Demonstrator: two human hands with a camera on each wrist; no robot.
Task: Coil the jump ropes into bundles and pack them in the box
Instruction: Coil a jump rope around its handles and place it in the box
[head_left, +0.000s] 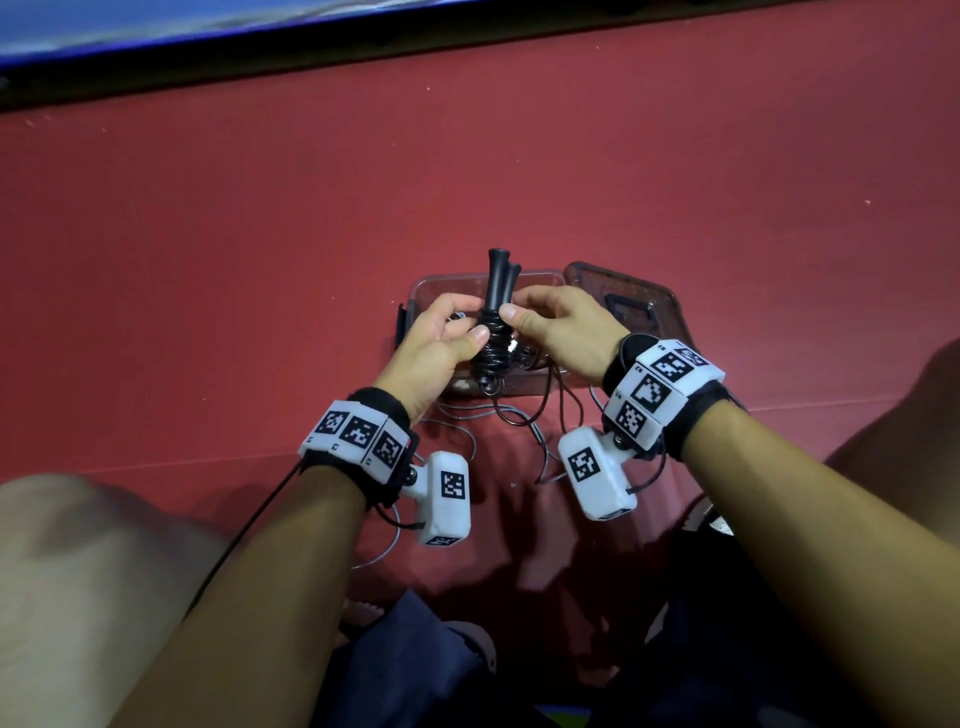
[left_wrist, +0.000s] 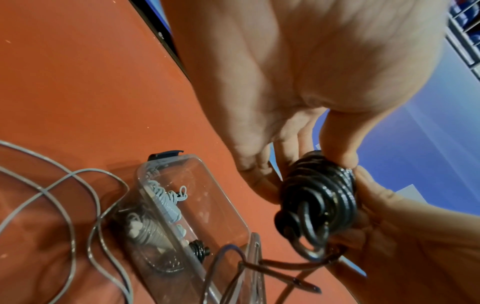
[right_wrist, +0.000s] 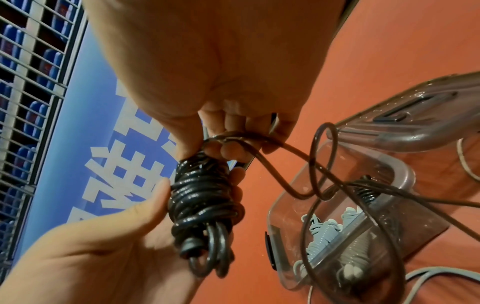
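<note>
A black jump rope (head_left: 492, 332) is held over a clear plastic box (head_left: 431, 285), its two handles pointing up and its cord wound round them in a tight coil (left_wrist: 319, 195). My left hand (head_left: 465, 322) grips the coil from the left, thumb on top. My right hand (head_left: 519, 310) pinches the coil's upper part (right_wrist: 205, 197) and has the loose end of the cord (right_wrist: 280, 148) looped over its fingers. The rest of that cord hangs down across the box (right_wrist: 400, 170). Inside the box (left_wrist: 228, 205) lie grey coiled rope bundles (left_wrist: 166, 203) and a dark one.
The box's tinted lid (head_left: 639, 306) lies just right of it on the red floor. A loose grey rope (head_left: 462, 418) trails in curves in front of the box (left_wrist: 52, 185). My knees flank the lower edges. A blue board runs along the far edge.
</note>
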